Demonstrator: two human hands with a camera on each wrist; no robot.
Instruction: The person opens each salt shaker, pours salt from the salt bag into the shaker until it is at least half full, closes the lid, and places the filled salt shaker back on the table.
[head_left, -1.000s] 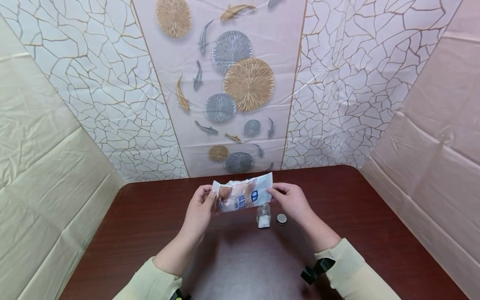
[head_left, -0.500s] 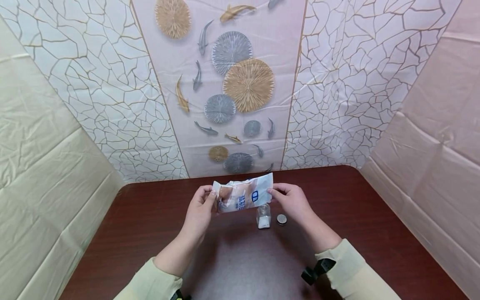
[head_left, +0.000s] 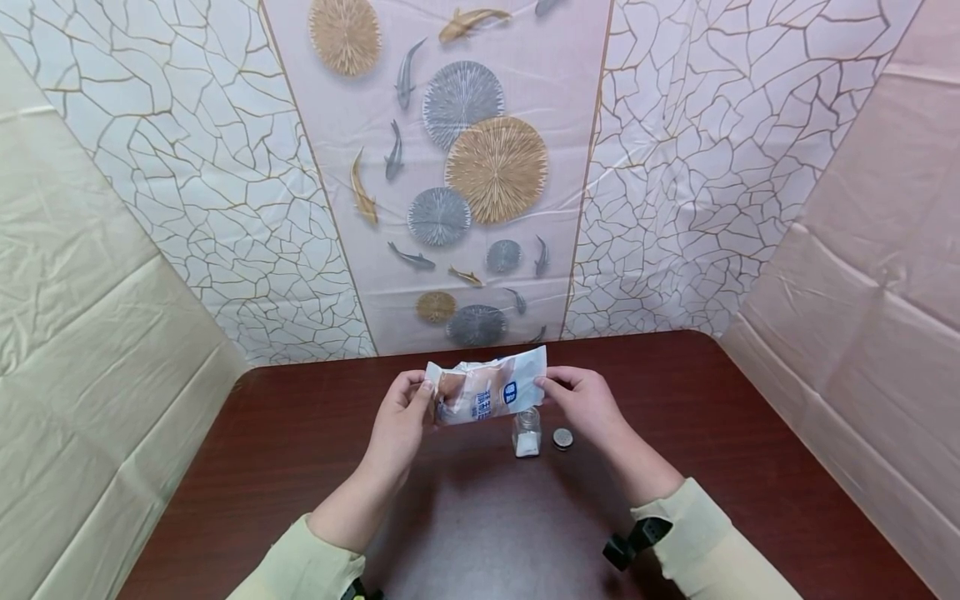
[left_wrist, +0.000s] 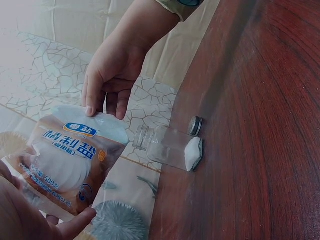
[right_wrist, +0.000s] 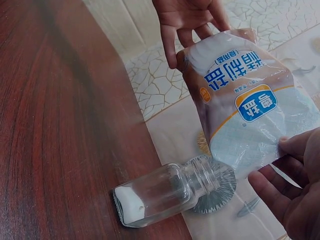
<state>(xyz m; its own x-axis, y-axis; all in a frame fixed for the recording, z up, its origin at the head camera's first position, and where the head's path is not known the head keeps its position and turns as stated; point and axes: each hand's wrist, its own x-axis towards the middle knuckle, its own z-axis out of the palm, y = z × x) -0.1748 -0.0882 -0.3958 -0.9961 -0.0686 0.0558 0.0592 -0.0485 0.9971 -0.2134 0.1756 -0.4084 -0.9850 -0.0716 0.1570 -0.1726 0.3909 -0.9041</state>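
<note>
A printed plastic bag of salt (head_left: 487, 392) is stretched between both hands above the table. My left hand (head_left: 399, 423) grips its left end, the thumb in front. At the right end, my right hand (head_left: 589, 405) pinches the pale edge between thumb and fingers. Just beneath that right end stands an open glass jar (head_left: 528, 439) with white salt in its bottom. In the right wrist view a low corner of the bag overlaps the mouth of the jar (right_wrist: 155, 195). The round metal lid (head_left: 562, 438) lies on the table to the right of the jar.
The dark red-brown wooden table (head_left: 480, 517) has rounded back corners. A patterned fabric backdrop (head_left: 465, 275) hangs behind it, and beige cloth walls (head_left: 90, 333) flank both sides. A dark device (head_left: 636, 540) is strapped at the right wrist.
</note>
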